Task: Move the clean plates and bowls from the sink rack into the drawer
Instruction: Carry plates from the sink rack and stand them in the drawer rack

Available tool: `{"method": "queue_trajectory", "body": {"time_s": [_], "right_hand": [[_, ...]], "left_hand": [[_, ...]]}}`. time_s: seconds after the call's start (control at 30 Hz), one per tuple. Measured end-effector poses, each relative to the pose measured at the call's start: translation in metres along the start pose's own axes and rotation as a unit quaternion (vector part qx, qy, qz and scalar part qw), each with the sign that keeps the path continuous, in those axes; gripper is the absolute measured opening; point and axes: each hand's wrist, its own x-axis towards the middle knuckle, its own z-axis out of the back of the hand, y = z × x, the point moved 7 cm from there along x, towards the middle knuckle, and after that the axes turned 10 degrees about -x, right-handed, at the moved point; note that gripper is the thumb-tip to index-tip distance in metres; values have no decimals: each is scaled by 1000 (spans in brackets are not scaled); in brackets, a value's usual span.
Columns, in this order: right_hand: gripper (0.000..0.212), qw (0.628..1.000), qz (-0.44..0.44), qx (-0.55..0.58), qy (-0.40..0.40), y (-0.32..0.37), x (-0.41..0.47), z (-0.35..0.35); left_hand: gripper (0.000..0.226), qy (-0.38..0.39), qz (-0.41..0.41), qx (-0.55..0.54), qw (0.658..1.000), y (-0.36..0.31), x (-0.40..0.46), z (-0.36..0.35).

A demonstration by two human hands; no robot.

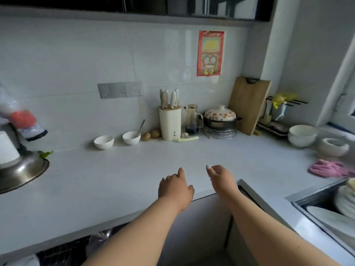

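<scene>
Both forearms reach over the white counter (115,179); left hand (175,189) and right hand (221,181) hover with loosely curled, empty grips. Stacked plates (345,202) wait in the sink rack (315,198) at far right. Judged next: turn right, lift few plates together, supporting rims underneath.

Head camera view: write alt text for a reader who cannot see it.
Both hands, left and right, reach out empty over a white counter. Stacked plates stand in the sink rack at the far right. Two white bowls and a knife block sit by the wall.
</scene>
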Motion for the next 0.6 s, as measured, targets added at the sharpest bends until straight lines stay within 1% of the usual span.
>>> {"method": "queue_trajectory", "body": {"time_s": [0.1, 0.23, 0.4, 0.53, 0.6], "right_hand": [[43, 998, -37, -36, -35, -51, 12, 47], [42, 992, -79, -64, -76, -124, 21, 103], [45, 975, -158, -119, -98, -232, 19, 164], [40, 952, -236, -174, -90, -314, -2, 199], [34, 939, -269, -207, -50, -348, -12, 205]], "left_hand": [[64, 18, -32, -9, 999, -54, 17, -25], [61, 47, -75, -6, 996, -123, 32, -61], [60, 80, -140, -5, 987, -205, 42, -107], [59, 119, -173, 6, 978, -256, 44, -144], [56, 130, -190, 22, 973, -276, 45, -158]]}}
